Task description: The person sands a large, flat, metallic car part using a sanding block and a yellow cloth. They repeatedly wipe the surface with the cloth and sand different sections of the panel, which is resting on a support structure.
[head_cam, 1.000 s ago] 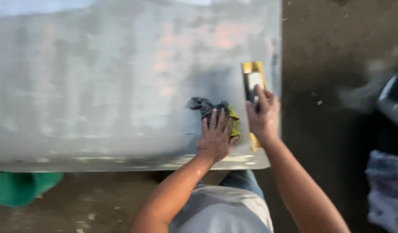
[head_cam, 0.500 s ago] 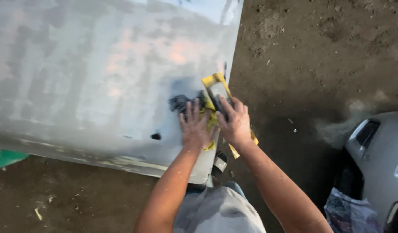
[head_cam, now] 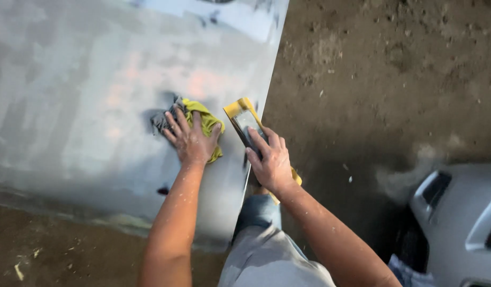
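Panel: large grey sanded metal sheet [head_cam: 96,106] with pinkish patches, filling the upper left of the view; its right edge runs from upper right down toward the person's knees, and everything below is placed from that edge.
Ground: bare brown dirt [head_cam: 389,79] lies to the right of the panel's edge and below its near border.
Grey moulded part: a pale plastic car piece [head_cam: 458,212] with openings sits well apart from the panel, at the far lower right on the dirt.
Sanding block: yellow block with a dark grey face [head_cam: 246,125], lying on the panel just inside the right edge; its long axis runs roughly parallel to that edge, from upper left down toward the person, and its near end is hidden under the hand.
Cloth: yellow-green and grey rag [head_cam: 200,119], bunched on the panel, further in from the edge than the block and just beside it.
Right hand: [head_cam: 271,162] clamped over the near half of the sanding block, fingers wrapped across its top; the block's free end points away from the wrist, up the panel.
Left hand: [head_cam: 191,139] pressed flat with fingers spread on the cloth, pinning it to the panel rather than clenching it.
Nearer hand: the right is on the block, the left a short way off beside it.
Small hole: a dark spot [head_cam: 163,190] in the panel, near its lower border, below the left forearm.
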